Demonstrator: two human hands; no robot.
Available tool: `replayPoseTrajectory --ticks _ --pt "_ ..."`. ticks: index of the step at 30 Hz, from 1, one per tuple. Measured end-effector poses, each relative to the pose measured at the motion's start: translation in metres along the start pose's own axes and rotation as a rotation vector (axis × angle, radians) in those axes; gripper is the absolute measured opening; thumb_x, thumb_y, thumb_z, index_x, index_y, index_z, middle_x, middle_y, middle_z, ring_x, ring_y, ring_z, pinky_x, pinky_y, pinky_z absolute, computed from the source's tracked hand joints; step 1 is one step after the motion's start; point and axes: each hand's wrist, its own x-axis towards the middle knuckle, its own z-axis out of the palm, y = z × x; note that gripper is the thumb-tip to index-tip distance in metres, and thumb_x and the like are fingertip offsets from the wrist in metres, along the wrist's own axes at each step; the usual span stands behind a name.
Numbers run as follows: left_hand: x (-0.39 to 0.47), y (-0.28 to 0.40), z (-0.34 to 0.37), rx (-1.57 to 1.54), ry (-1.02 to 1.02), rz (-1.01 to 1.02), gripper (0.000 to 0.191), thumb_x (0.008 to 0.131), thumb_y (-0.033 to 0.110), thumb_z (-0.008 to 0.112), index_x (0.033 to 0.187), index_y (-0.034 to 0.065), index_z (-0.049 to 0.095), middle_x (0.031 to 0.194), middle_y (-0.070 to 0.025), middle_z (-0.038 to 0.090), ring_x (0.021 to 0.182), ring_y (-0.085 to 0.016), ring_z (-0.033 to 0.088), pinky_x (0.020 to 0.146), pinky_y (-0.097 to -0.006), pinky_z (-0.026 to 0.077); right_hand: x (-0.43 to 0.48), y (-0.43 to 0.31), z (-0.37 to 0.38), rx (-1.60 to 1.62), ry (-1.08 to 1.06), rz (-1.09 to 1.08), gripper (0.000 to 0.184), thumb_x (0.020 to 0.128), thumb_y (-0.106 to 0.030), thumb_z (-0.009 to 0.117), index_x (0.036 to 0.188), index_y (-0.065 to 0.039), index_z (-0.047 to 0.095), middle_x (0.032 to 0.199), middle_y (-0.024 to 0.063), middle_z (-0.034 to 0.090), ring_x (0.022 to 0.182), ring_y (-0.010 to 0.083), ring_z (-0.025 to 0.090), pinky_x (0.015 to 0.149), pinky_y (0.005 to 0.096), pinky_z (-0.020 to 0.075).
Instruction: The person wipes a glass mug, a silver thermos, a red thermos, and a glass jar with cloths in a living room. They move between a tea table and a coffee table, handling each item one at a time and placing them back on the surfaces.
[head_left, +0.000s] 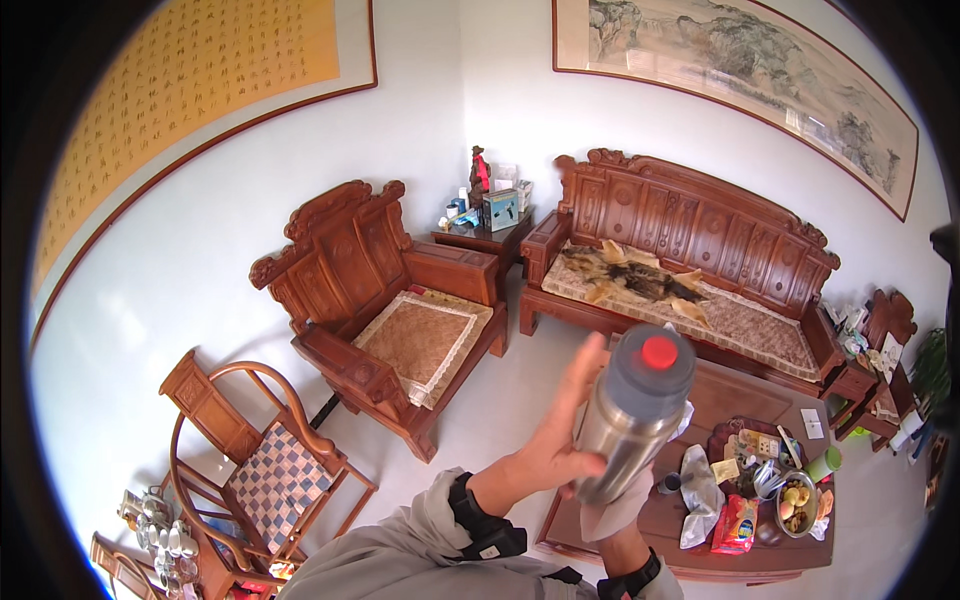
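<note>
A stainless-steel vacuum flask (626, 431) with a grey lid and a red button (659, 352) is held up in front of me, tilted. My left hand (551, 439) is at its left side, one finger stretched up along the flask and the thumb over its lower front. Blur hides whether that hand grips it. Behind the flask's base is my right hand (628, 517), mostly hidden, with a white cloth or tissue (611, 514) between it and the metal. More white material (683, 420) shows at the flask's right edge.
Below right, a wooden coffee table (637, 532) holds a red snack bag (735, 525), a metal bowl of fruit (796, 504) and a dark cup (668, 483). Around stand a carved armchair (450, 262), a long wooden settee (675, 199) and a round-backed chair (281, 469).
</note>
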Motion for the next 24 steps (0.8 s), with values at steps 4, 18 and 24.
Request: replayPoseTrajectory --ticks 4,18,24 --pt "0.002 0.010 0.023 0.303 0.103 0.137 0.087 0.080 0.024 0.068 0.144 -0.0017 0.014 0.134 -0.0166 0.034 0.125 -0.027 0.037 0.104 -0.0414 0.030 0.008 0.020 -0.013 -0.033 0.380 -0.248 0.070 0.089 -0.062 0.037 0.133 -0.006 0.039 0.120 0.0106 0.053 0.104 0.0277 0.055 0.087 0.0411 0.0461" --pt "-0.007 0.005 0.038 0.365 0.101 0.043 0.081 0.079 0.024 0.073 0.139 -0.0037 0.026 0.127 -0.0181 0.048 0.117 -0.025 0.049 0.098 -0.0352 0.038 0.028 -0.046 0.034 -0.078 0.232 -0.203 0.046 0.091 -0.035 0.054 0.123 -0.003 0.048 0.113 0.0104 0.058 0.104 0.0207 0.057 0.089 0.0343 0.0461" --pt "0.001 0.015 0.027 0.079 0.158 0.054 0.080 0.081 0.026 0.070 0.140 -0.0013 0.024 0.129 -0.0171 0.046 0.119 -0.024 0.047 0.099 -0.0353 0.038 0.014 0.001 0.023 -0.812 0.200 -0.383 0.070 0.084 -0.040 0.062 0.132 0.001 0.032 0.123 0.0114 0.046 0.113 0.0212 0.046 0.098 0.0369 0.0364"
